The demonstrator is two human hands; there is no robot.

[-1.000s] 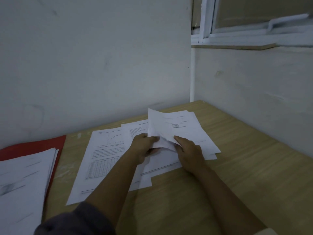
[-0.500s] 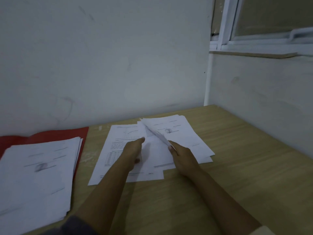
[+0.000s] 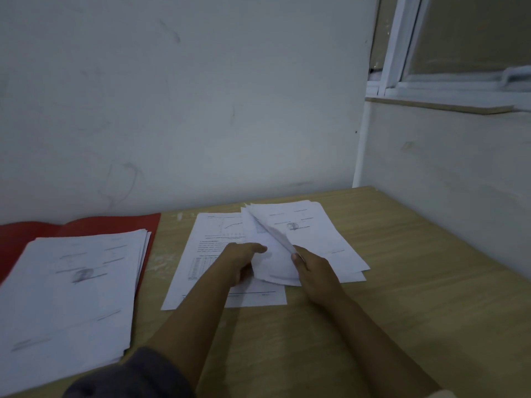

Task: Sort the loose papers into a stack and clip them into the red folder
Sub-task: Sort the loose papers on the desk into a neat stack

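The lifted sheet [image 3: 273,239] has dropped lower, now curled between both hands: left hand [image 3: 244,261] under it, right hand [image 3: 311,271] pinching its edge. Gathering continues; red folder [image 3: 109,226] waits far left.

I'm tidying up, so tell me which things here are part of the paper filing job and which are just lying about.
Job: red folder, stack on it, loose papers, lifted sheet, left hand, right hand.
Lying about: board on the window sill.
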